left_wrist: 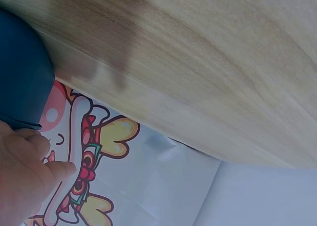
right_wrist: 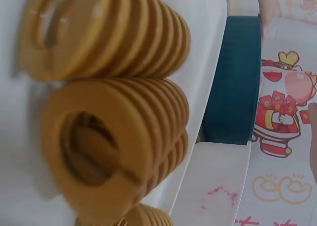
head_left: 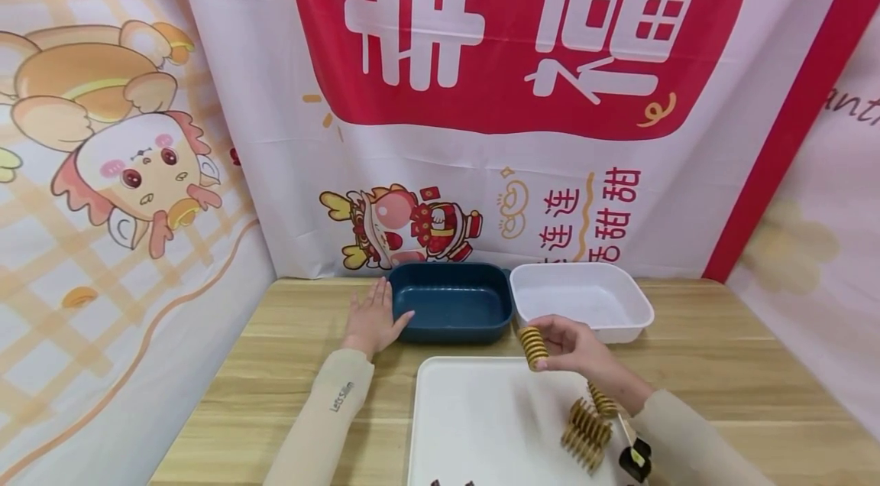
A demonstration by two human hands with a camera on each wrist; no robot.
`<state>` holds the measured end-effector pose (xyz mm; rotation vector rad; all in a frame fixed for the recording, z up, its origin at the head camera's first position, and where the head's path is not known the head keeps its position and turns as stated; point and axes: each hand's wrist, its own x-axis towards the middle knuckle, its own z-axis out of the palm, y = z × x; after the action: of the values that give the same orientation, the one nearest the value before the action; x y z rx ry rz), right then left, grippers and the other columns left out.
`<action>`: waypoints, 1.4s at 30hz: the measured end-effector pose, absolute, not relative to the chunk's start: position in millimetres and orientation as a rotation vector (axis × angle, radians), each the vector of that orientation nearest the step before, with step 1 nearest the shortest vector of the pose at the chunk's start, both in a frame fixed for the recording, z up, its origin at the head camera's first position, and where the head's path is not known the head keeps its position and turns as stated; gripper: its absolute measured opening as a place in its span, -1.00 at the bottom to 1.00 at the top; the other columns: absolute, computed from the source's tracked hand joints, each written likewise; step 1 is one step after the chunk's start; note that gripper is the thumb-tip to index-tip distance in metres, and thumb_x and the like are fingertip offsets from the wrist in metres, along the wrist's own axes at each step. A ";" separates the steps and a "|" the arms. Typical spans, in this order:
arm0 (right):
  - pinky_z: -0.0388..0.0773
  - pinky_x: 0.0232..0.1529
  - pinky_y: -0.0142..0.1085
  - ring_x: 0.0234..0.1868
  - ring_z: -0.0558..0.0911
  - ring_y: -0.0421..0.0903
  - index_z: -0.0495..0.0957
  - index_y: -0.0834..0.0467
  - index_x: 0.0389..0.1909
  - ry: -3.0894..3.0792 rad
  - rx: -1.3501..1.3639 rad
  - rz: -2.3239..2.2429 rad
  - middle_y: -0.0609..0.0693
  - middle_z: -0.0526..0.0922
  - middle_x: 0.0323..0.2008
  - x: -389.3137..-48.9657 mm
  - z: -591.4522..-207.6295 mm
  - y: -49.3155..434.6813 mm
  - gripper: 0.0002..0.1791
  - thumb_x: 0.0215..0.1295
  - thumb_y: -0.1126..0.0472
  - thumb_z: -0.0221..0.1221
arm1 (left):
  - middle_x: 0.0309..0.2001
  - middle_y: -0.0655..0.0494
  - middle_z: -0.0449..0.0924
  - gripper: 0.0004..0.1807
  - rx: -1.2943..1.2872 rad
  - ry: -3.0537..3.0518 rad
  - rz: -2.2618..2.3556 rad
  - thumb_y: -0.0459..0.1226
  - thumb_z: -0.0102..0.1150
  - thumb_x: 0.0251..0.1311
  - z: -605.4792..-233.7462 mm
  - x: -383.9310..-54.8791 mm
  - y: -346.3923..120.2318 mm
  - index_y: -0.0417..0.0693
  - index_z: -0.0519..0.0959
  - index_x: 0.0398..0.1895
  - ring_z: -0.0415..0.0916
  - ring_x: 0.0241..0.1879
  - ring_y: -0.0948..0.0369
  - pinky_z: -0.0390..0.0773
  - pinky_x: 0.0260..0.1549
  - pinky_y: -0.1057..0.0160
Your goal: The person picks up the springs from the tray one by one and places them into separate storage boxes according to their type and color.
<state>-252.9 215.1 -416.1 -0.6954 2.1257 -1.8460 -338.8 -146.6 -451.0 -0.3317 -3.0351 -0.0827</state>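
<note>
My left hand (head_left: 376, 320) rests at the left rim of a dark blue box (head_left: 450, 335), fingers extended along its outer side and thumb over the front corner. In the left wrist view, the fingers (left_wrist: 25, 156) lie beside the box wall (left_wrist: 22, 72). My right hand (head_left: 574, 348) pinches a yellow coil spring (head_left: 532, 349) between thumb and fingers. That spring is raised over the far edge of a white tray (head_left: 474, 417), in front of a white box (head_left: 622, 332). More yellow springs (head_left: 587, 436) lie on the tray below the right wrist, large in the right wrist view (right_wrist: 133, 132).
A small black item (head_left: 635, 459) with a pale label sits by the right sleeve. Small dark pieces (head_left: 470, 483) show at the bottom frame edge. The two boxes stand side by side at the table's back edge, against a printed cloth (head_left: 275, 188). Wooden tabletop (head_left: 742, 371) extends right.
</note>
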 end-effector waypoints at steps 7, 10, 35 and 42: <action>0.51 0.00 -0.39 0.01 0.57 -0.22 0.35 0.43 0.16 2.137 -0.641 -2.025 0.02 0.59 0.02 -277.2 -413.0 213.0 -0.46 0.16 0.40 0.26 | 0.45 -0.22 0.01 -0.12 -0.322 -3.041 -0.058 0.20 -0.23 0.36 -449.9 -338.6 -148.8 -0.39 0.09 0.41 -0.09 0.44 -0.06 -0.15 0.31 -0.25; 0.53 -0.05 -0.38 -0.01 0.57 -0.21 0.36 0.42 0.15 2.050 -0.595 -2.165 -0.05 0.60 -0.02 -286.9 -410.8 214.2 -0.52 0.19 0.46 0.19 | 0.45 -0.22 0.01 -0.12 -0.320 -3.043 -0.064 0.19 -0.22 0.35 -451.1 -338.6 -149.2 -0.38 0.09 0.41 -0.09 0.44 -0.06 -0.16 0.31 -0.24; 0.47 0.04 -0.43 -0.04 0.53 -0.20 0.15 0.48 0.27 2.020 -0.391 -2.310 -0.06 0.53 -0.05 -341.1 -412.2 237.3 -0.42 0.30 0.41 0.13 | 0.46 -0.19 -0.05 -0.08 -0.314 -3.061 -0.047 0.25 -0.27 0.34 -455.0 -344.4 -148.5 -0.35 0.05 0.44 -0.12 0.45 -0.04 -0.16 0.31 -0.23; 0.47 0.02 -0.41 -0.02 0.55 -0.21 0.27 0.38 0.22 2.297 -0.293 -2.047 0.04 0.53 0.02 -351.2 -421.1 236.3 -0.41 0.23 0.28 0.25 | 0.46 -0.19 -0.02 -0.11 -0.320 -3.058 -0.038 0.22 -0.25 0.35 -451.9 -341.7 -146.6 -0.35 0.08 0.43 -0.10 0.45 -0.04 -0.13 0.31 -0.23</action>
<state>-351.2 236.3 -421.1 -0.2925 2.2968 -2.0470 -341.7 -146.6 -451.9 -0.3202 -3.0584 -0.0376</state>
